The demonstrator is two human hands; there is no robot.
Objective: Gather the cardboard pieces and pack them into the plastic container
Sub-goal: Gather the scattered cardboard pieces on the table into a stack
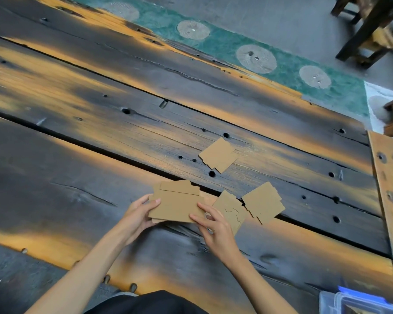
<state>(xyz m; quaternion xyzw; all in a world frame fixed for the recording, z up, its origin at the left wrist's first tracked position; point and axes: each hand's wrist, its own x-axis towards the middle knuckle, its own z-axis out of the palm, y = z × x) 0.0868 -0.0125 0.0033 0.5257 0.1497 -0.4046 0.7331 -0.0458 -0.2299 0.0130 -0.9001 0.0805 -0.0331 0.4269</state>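
A stack of brown cardboard pieces (176, 201) is held just above the dark wooden table (77, 137). My left hand (139, 215) grips its left edge and my right hand (214, 225) grips its lower right corner. Right of my right hand lies a cardboard piece with cut lines (230, 210), and beside it a small pile of notched pieces (264, 206). Another small pile (218, 155) lies farther away. A clear plastic container with a blue rim (359, 302) shows at the bottom right corner, partly cut off by the frame.
The table is made of dark scorched planks with gaps and holes. A lighter wooden board (390, 189) runs along its right end. Beyond the far edge lies a green patterned floor strip (259, 51), with dark wooden furniture legs (370, 30) at the top right.
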